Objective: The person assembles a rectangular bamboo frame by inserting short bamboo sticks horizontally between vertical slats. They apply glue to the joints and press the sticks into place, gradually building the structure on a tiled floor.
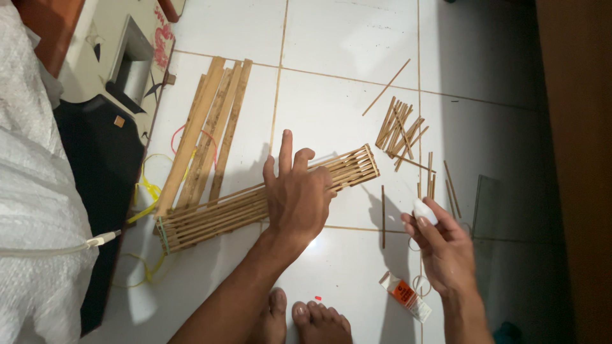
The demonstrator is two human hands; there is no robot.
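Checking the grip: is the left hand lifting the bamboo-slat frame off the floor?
No, the left hand presses flat on the long bamboo-slat frame, which lies on the white tiled floor.

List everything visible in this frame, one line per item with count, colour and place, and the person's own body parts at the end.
bamboo slat frame: one, tan, floor centre, under the left hand
flat bamboo strips: several, tan, stacked above the frame's left end
short bamboo sticks: a loose pile plus scattered singles, tan, right of the frame
glue tube: one, white and orange, floor below the right hand
small white object: one, in the right hand's fingertips
yellow cord: loose strands, left of the frame
white plastic wrap: one bundle, far left
tiled floor: white
left hand: pressing flat on the frame
right hand: gripping the white object
bare feet: two, bottom centre
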